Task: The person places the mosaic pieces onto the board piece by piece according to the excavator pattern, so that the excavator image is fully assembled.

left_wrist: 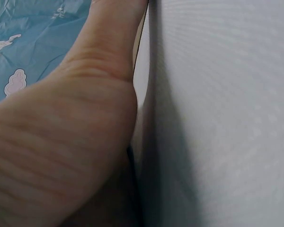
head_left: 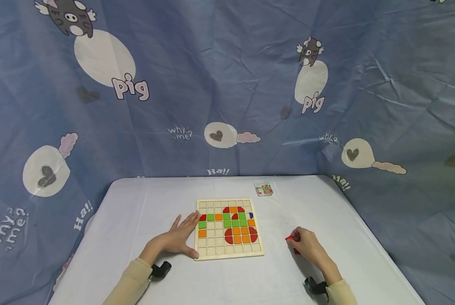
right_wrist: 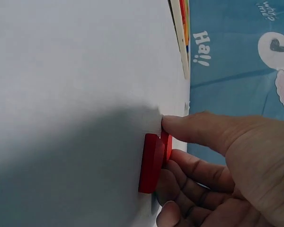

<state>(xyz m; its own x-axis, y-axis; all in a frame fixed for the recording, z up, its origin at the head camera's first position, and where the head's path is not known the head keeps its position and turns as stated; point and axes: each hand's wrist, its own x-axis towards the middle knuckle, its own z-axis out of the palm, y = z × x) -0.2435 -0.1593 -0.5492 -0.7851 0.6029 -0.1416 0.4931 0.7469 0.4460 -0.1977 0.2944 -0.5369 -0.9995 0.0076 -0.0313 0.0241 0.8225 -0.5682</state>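
Note:
A wooden grid board [head_left: 208,252] lies on the table, bearing green and orange squares, red rounded pieces and a small blue piece [head_left: 251,215]. My left hand [head_left: 178,237] is spread along the board's left side, its fingertips and thumb touching the edge. In the left wrist view only part of that hand shows, close to the lens. To the right of the board, my right hand [head_left: 307,245] pinches a red block [right_wrist: 166,144] between thumb and finger. Another red block [right_wrist: 150,163] is right beside it, close to the tabletop; whether the two touch is hard to tell.
A small picture card [head_left: 263,189] lies behind the board, toward its right corner. The table [head_left: 155,203] has a white cover. A blue printed curtain [head_left: 227,84] hangs behind and along the sides. Each wrist wears a black camera [head_left: 161,270].

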